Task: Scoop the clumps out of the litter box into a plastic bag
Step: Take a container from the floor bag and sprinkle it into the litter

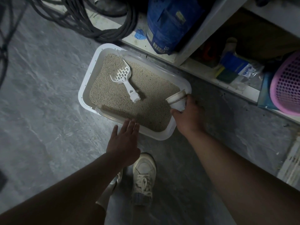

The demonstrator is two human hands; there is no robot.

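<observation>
Litter box [162, 135]: white plastic tray on the grey floor [40, 95], at the picture's centre, filled with pale granular litter [146, 101]. Likely heavy when full, with stiff walls; best steadied by the rim.

Scoop [125, 78]: white slotted plastic, lying on the litter toward 11 o'clock, handle pointing to 5 o'clock. Probably light and rigid; take it by the handle.

White cup-like container [177, 101]: at the box's 3 o'clock corner, gripped by the right hand [188, 119], fingers curled round it.

Left hand [125, 143]: fingers straight and spread, holding nothing, hovering at the rim's 6 o'clock edge; contact cannot be told.

Not made out: no clumps visible on the surface; no plastic bag identifiable. Shelf [219, 75] contents at 2 o'clock are dim; blue sack [168, 25] is cut off above.
</observation>
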